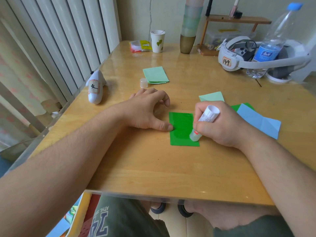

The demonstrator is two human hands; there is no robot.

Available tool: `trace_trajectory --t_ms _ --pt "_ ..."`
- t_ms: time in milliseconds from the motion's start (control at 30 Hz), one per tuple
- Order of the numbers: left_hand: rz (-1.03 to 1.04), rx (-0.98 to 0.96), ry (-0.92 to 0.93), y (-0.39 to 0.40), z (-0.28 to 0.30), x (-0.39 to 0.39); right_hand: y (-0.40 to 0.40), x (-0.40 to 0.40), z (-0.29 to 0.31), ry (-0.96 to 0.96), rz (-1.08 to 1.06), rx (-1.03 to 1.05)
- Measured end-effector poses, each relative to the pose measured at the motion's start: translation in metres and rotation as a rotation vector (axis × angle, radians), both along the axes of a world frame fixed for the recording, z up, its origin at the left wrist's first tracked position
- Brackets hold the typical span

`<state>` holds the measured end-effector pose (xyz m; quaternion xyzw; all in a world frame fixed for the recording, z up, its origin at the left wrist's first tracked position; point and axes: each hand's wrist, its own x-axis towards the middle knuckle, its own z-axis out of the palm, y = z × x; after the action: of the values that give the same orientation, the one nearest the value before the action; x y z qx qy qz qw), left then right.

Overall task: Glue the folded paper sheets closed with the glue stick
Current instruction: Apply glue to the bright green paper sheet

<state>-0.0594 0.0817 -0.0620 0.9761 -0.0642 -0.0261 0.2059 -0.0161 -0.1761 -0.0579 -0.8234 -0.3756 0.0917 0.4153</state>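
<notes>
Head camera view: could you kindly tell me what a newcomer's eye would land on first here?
First, the bright green paper at the middle of the wooden table, with the right hand pressing a glue stick onto its right edge while the left hand pins its left edge by the thumb. Next, the blue paper to the right and the pale green stack beyond, beside the glue cap.

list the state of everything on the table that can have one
glue stick: uncapped, tip down on the green paper
cap: off, standing upright
green paper: flat, pinned by the left thumb
left hand: open, holds nothing
right hand: gripping the glue stick
bottle: capped, upright
paper cup: upright
</notes>
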Motion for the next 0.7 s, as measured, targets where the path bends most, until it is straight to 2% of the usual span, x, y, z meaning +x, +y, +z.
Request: trace_trajectory --t_ms 167,233,500,700 --pt "-0.003 0.009 0.004 0.0 0.0 0.001 0.003 -0.002 0.006 0.06 0.006 0.345" --pt "-0.004 0.004 0.003 0.0 0.001 0.001 0.006 -0.003 0.005 0.086 0.015 0.405" --pt "0.012 -0.008 0.007 -0.001 0.002 0.0 0.014 -0.008 0.002 0.074 0.048 0.32" --pt "0.012 0.024 0.013 -0.003 0.002 -0.001 0.023 -0.012 -0.004 -0.04 0.034 0.166"
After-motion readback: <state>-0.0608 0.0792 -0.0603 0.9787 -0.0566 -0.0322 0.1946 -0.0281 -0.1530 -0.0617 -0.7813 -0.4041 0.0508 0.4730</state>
